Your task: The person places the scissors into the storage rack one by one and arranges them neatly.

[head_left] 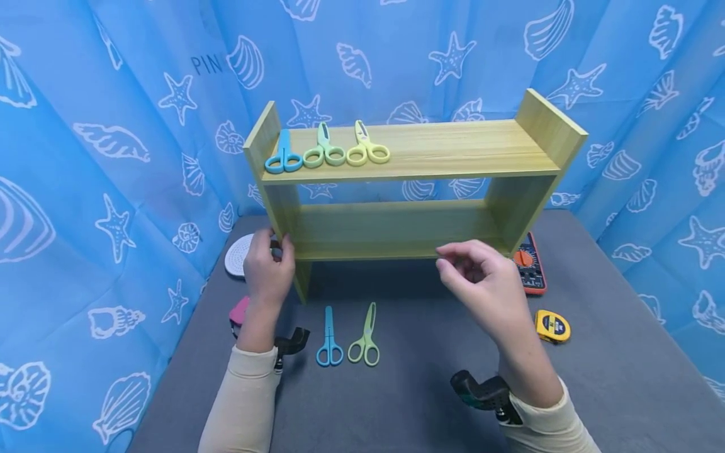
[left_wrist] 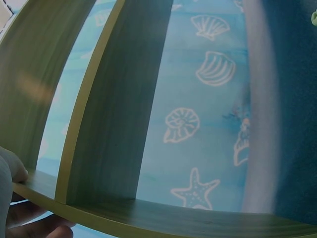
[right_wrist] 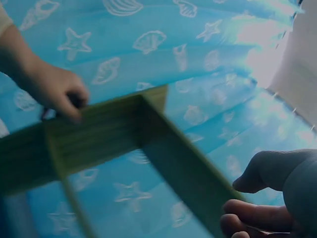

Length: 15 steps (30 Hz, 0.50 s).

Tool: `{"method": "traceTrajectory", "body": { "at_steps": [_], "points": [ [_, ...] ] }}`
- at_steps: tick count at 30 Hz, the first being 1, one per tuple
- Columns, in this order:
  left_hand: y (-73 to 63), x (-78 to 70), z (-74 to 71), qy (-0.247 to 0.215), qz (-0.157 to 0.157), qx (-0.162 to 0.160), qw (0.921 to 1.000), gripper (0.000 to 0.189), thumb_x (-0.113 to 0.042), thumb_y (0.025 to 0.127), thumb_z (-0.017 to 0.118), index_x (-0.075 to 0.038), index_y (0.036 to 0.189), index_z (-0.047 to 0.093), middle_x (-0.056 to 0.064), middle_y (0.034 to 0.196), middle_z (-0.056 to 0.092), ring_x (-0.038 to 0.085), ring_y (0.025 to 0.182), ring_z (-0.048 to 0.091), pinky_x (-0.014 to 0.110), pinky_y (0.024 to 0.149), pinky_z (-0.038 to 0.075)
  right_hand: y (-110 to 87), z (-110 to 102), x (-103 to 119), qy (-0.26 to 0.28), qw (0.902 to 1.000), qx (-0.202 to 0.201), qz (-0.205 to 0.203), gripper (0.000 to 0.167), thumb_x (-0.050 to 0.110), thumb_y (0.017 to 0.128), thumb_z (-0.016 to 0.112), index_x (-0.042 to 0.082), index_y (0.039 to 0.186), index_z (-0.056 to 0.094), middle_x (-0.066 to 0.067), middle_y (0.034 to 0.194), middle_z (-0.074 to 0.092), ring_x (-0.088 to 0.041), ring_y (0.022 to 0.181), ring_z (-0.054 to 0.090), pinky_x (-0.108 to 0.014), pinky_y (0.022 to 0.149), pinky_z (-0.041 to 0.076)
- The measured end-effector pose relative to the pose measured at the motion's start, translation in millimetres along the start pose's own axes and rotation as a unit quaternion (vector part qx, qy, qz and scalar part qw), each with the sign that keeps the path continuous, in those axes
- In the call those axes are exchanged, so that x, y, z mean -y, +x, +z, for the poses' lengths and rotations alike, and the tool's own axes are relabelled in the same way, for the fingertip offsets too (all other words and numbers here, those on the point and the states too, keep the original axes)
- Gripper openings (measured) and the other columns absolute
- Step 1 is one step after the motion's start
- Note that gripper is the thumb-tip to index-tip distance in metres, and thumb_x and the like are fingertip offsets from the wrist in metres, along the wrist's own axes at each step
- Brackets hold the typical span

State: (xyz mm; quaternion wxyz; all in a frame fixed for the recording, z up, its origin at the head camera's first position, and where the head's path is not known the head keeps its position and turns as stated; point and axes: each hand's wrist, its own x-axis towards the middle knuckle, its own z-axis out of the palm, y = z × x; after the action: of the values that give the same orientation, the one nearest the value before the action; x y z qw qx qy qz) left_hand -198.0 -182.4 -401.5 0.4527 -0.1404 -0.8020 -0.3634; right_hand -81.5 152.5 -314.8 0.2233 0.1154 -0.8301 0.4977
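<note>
A two-tier wooden shelf [head_left: 453,148] stands on the grey table. My left hand [head_left: 268,264] grips the edge of its left side panel [left_wrist: 124,224], thumb on the inner face and fingers outside. In front of the lower board, my right hand [head_left: 481,277] hovers with loosely bent fingers. The right wrist view shows a gap between its thumb [right_wrist: 257,173] and fingers, with nothing held. Blue scissors [head_left: 285,152], green scissors [head_left: 323,148] and yellow scissors [head_left: 365,148] lie in a row at the upper board's left end.
Before the shelf lie another pair of blue scissors [head_left: 329,336] and yellow-green scissors [head_left: 367,336]. Left of it are a round white object [head_left: 236,256] and a pink object [head_left: 239,311]. At right are a multimeter [head_left: 531,270] and a yellow tape measure [head_left: 552,326]. A blue curtain [head_left: 396,56] hangs behind.
</note>
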Motion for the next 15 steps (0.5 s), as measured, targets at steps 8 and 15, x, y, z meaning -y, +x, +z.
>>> {"method": "traceTrajectory", "body": {
  "at_steps": [8,15],
  "points": [
    [1.6,-0.4,0.3,-0.001,0.001,-0.005,1.0,0.018,-0.009,0.099,0.064,0.008,0.104,0.061,0.022,0.091,0.062,0.037,0.075,0.065,0.042,0.055,0.053,-30.1,34.7,-32.4,0.032,0.9985,0.03,0.032,0.027,0.006,0.093,0.075,0.011,0.119,0.071,-0.002,0.093,0.064,-0.017,0.074,0.056,-0.023,0.062,0.049],
    [0.1,-0.1,2.3,-0.008,0.0,-0.014,0.9999,0.015,-0.007,0.098,0.064,0.007,0.103,0.061,0.02,0.09,0.063,0.033,0.074,0.066,0.044,0.054,0.054,-53.9,65.5,-54.4,0.017,0.9951,0.076,0.061,0.04,0.001,0.087,0.077,0.009,0.124,0.067,-0.001,0.093,0.064,-0.013,0.071,0.056,-0.025,0.061,0.049]
  ]
}}
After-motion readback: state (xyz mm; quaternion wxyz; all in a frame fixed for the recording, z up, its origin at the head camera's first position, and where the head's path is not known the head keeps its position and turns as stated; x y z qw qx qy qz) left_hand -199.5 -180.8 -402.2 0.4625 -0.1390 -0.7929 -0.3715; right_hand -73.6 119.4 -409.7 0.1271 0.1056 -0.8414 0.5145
